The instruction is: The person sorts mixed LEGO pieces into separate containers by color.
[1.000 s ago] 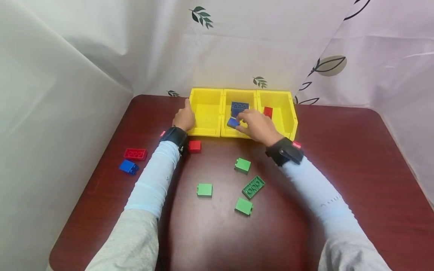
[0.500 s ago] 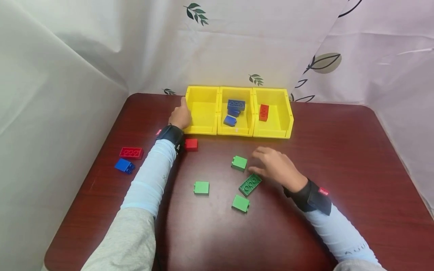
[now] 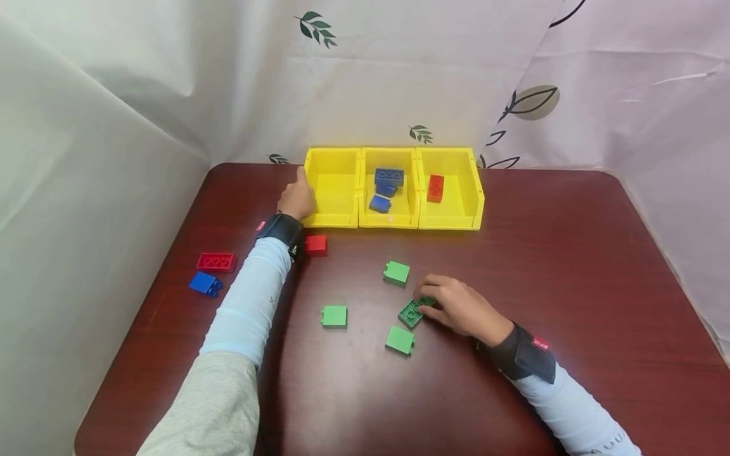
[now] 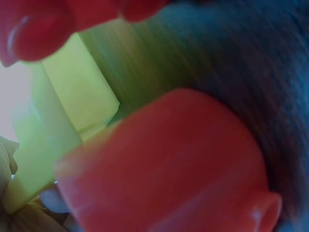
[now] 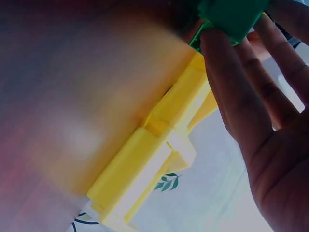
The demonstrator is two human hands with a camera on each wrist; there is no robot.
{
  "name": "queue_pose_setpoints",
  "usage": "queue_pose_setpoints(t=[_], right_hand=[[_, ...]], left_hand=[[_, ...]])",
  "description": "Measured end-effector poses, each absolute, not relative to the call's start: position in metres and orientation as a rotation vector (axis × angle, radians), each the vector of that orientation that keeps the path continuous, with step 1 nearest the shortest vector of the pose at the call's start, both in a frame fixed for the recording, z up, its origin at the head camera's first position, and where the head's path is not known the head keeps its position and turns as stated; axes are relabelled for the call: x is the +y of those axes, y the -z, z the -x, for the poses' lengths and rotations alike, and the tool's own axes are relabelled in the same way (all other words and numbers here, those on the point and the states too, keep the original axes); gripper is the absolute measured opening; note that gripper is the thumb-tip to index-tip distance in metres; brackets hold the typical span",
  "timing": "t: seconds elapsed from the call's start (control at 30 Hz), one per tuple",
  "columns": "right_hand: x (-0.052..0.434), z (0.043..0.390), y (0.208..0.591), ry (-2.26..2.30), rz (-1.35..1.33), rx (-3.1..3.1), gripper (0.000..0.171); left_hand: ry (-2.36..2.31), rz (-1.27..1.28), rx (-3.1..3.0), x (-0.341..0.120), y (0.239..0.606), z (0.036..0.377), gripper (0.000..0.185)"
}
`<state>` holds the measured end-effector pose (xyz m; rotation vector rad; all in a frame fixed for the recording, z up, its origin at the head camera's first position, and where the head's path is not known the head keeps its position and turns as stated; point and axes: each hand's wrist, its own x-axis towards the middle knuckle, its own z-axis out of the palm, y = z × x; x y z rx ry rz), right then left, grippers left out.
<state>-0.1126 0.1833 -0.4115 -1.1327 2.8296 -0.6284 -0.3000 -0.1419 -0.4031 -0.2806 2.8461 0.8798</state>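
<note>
Two hands are working here, and the right hand (image 3: pixel 459 308) is closing its fingertips on the long green studded plastic brick (image 3: pixel 412 311), which is lying flat near the middle of the tabletop; the right wrist view is showing the fingers (image 5: pixel 227 87) curling over the green brick (image 5: pixel 235 15), so the pinch looks to be just taking hold. A good grip here would probably mean thumb and fingers on the two long sides, lifting straight up before swinging away, since three small square green plastic blocks are sitting close by: one (image 3: pixel 396 273) toward the far edge, one (image 3: pixel 400 340) toward the near edge, one (image 3: pixel 334 316) further left.

The left hand (image 3: pixel 296 197) is resting against the left outer wall of the row of three yellow plastic bins (image 3: pixel 332 220) at the far edge, fingers seemingly relaxed against it, likely steadying it. Its wrist view is too blurred to add much. The middle bin is holding dark blue bricks (image 3: pixel 388 183), the right one a red brick (image 3: pixel 435 188), the left one nothing visible.

Open room is lying wide to the right edge of the dark red wooden tabletop (image 3: pixel 570 253). A small red block (image 3: pixel 315 244) is sitting just by the left wrist; a flat red brick (image 3: pixel 216 261) and a blue block (image 3: pixel 205 283) are lying near the left edge.
</note>
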Motion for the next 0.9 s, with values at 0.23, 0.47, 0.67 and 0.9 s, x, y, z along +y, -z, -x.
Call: queue_pose_setpoints(t=[0.23, 0.47, 0.67, 0.9], right_hand=[[0.182, 0.113, 0.414, 0.617, 1.256, 2.841, 0.025], [0.182, 0.11, 0.412, 0.572, 1.303, 2.72, 0.033], [0.177, 0.11, 0.409, 0.544, 1.199, 2.675, 0.039], [0.163, 0.125, 0.387, 0.68, 1.233, 2.683, 0.042]], left_hand=[[-0.882, 0.295, 2.833, -0.143, 0.403, 0.298, 0.048], [-0.879, 0.3, 2.829, -0.144, 0.402, 0.299, 0.05], [-0.903, 0.326, 2.807, -0.145, 0.401, 0.298, 0.051], [-0.941, 0.304, 2.804, -0.145, 0.403, 0.301, 0.048]])
